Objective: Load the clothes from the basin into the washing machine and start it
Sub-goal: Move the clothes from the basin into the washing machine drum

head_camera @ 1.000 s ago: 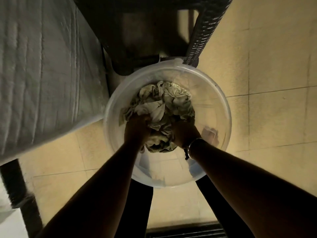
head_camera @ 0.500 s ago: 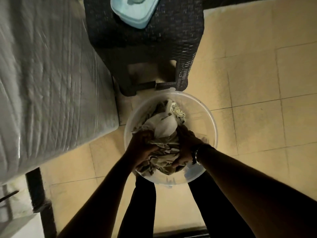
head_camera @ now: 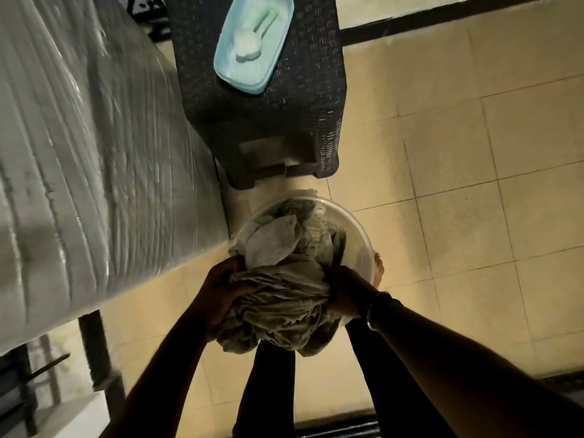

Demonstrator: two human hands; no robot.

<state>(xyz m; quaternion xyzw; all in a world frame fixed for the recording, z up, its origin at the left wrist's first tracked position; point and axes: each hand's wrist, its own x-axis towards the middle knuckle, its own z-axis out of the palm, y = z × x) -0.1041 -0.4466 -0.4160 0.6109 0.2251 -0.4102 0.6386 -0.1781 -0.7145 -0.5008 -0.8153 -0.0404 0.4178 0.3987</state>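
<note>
A bundle of pale, crumpled clothes [head_camera: 281,279] is held between both hands above a clear round basin [head_camera: 363,245] that stands on the tiled floor. My left hand [head_camera: 221,289] clamps the bundle's left side and my right hand [head_camera: 344,292], with a bracelet at the wrist, clamps its right side. The bundle's lower part hangs over the basin's near rim and hides it. No washing machine can be made out.
A dark woven stool [head_camera: 262,99] stands just beyond the basin, carrying a light blue tray [head_camera: 252,42] with a white scoop. A grey quilted mattress [head_camera: 79,153] fills the left side. Beige floor tiles [head_camera: 474,184] spread to the right. My legs are below the bundle.
Both hands have lifted the clothes up out of the basin and toward me. The view has pulled back and risen, so the stool top and tray have come into sight.
</note>
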